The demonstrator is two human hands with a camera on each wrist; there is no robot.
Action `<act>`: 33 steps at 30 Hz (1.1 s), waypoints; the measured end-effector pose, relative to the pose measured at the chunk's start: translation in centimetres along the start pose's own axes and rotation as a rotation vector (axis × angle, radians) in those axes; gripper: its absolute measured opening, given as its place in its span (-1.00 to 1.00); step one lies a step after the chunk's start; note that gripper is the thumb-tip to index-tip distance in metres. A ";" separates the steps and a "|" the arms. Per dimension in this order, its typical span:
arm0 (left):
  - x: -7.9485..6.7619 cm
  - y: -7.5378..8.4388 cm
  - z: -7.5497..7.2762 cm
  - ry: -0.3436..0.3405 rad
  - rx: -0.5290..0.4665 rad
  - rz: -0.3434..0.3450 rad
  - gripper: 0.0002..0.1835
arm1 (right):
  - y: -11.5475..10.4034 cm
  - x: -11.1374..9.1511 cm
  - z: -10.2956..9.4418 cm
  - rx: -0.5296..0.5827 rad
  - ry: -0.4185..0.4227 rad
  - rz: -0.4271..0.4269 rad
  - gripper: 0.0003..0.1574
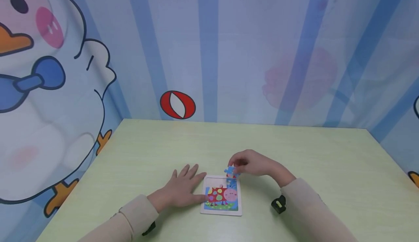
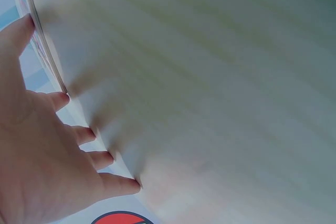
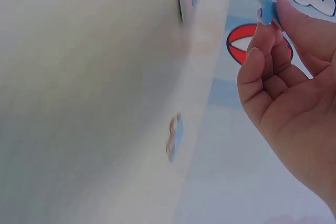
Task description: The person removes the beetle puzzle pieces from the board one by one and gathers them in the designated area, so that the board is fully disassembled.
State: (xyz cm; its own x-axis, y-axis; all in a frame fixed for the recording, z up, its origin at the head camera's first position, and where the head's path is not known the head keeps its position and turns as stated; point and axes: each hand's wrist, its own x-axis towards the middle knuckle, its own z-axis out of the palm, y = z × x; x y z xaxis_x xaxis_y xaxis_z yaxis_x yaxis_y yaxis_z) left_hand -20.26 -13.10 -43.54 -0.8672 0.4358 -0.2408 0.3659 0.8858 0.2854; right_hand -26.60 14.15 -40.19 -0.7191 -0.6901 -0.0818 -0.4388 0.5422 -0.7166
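A jigsaw puzzle tray (image 1: 220, 213) with a pale rim lies on the table; its picture of a pink pig in a red spotted dress is filled in, and a pale strip shows at its upper left. My left hand (image 1: 184, 189) is flat with fingers spread, its thumb on the tray's left edge. Between thumb and fingers, my right hand (image 1: 253, 163) pinches a blue puzzle piece (image 3: 269, 4) with red and pink bits, held at the tray's upper right corner. Another light blue piece (image 3: 175, 137) lies on the table in the right wrist view.
The pale yellow-green table (image 1: 157, 140) ends at a printed cloth backdrop (image 1: 239, 52) with blue stripes and a large cartoon duck (image 1: 42, 133). Black wrist straps (image 1: 279, 204) show below the sleeves.
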 end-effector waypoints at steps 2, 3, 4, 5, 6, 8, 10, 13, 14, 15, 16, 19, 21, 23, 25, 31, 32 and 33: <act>0.0 0.0 0.0 -0.001 -0.001 0.001 -0.13 | 0.3 -0.5 -0.8 0.008 0.013 0.000 -0.86; -0.1 0.0 0.0 -0.001 -0.001 0.001 -0.13 | 0.5 -0.8 -1.2 0.011 0.019 -0.002 -0.85; -0.1 0.0 0.0 -0.002 -0.002 0.001 -0.13 | 0.6 -1.0 -1.7 0.018 0.024 0.001 -0.84; -0.1 0.0 0.0 -0.002 -0.004 0.002 -0.13 | 0.8 -1.3 -2.1 0.024 0.030 0.004 -0.83; -0.1 0.0 0.0 -0.002 -0.004 0.001 -0.13 | 1.0 -1.5 -2.5 0.026 0.036 0.006 -0.83; -0.2 0.0 0.0 -0.002 -0.007 0.001 -0.13 | 1.3 -2.0 -3.2 0.024 0.048 0.018 -0.82; -0.2 0.0 0.0 0.000 -0.009 0.002 -0.12 | 1.6 -2.4 -3.9 0.017 0.059 0.032 -0.81; -0.2 0.0 0.1 -0.001 -0.014 0.001 -0.12 | 2.1 -3.1 -4.8 -0.004 0.078 0.054 -0.78; -0.2 0.0 0.1 -0.002 -0.015 0.001 -0.12 | 2.2 -3.3 -5.1 -0.011 0.084 0.059 -0.76; -0.2 0.0 0.1 -0.003 -0.016 0.000 -0.13 | 2.4 -3.5 -5.4 -0.013 0.090 0.065 -0.75; -0.2 0.0 0.1 -0.004 -0.015 0.000 -0.13 | 2.5 -3.8 -5.7 -0.017 0.097 0.068 -0.73; -0.1 0.0 0.1 -0.008 -0.011 0.003 -0.12 | 3.0 -4.3 -6.4 -0.012 0.116 0.086 -0.69; -0.1 0.0 0.0 -0.005 -0.007 0.005 -0.12 | 3.4 -4.5 -6.8 -0.004 0.124 0.101 -0.67; -0.1 0.0 0.0 0.000 -0.004 0.005 -0.11 | 3.9 -4.7 -7.1 -0.002 0.130 0.120 -0.66; -0.2 0.0 -0.1 0.006 -0.007 0.002 -0.12 | 4.3 -4.8 -7.3 -0.003 0.135 0.141 -0.66; -0.3 0.1 -0.1 0.003 -0.009 0.000 -0.12 | 5.6 -4.7 -7.4 0.008 0.138 0.198 -0.67; -0.3 0.1 -0.1 0.001 -0.010 0.000 -0.12 | 5.9 -4.6 -7.4 0.011 0.136 0.203 -0.67; -0.3 0.1 -0.2 -0.001 -0.009 0.000 -0.12 | 6.1 -4.6 -7.3 0.015 0.136 0.209 -0.68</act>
State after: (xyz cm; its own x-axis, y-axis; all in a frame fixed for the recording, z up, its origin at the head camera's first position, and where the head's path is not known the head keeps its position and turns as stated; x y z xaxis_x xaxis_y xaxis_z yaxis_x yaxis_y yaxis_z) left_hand -20.00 -13.14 -43.29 -0.8669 0.4359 -0.2417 0.3627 0.8843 0.2940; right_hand -29.95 24.12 -39.12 -0.8596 -0.4926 -0.1358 -0.2658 0.6581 -0.7045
